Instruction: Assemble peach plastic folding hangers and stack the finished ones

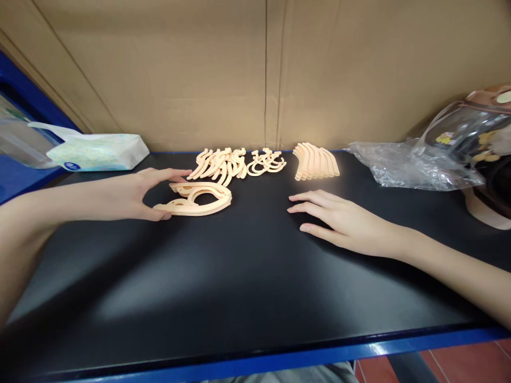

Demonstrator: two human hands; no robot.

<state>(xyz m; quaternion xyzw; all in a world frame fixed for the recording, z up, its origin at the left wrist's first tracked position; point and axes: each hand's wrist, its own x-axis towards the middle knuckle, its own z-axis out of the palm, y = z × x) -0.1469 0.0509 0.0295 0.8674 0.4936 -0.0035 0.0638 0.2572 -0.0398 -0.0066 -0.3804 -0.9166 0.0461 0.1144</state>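
Folded hanger (215, 206) looks assembled within left hand (138, 192), grip unclear; right hand (345, 219) empty, fingers spread; curved arms (219, 160), hooks (266, 160), lined-up pieces (315, 161) lie unjoined

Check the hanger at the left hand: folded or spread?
Folded: the peach hanger has both arms pointing toward the left hand.

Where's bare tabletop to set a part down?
Widest: the near tabletop, between the left hand, right hand and blue front edge. Smaller: between the folded peach piece and right hand. Crowded: the back, with loose peach parts, stacked peach parts and clear plastic bag.
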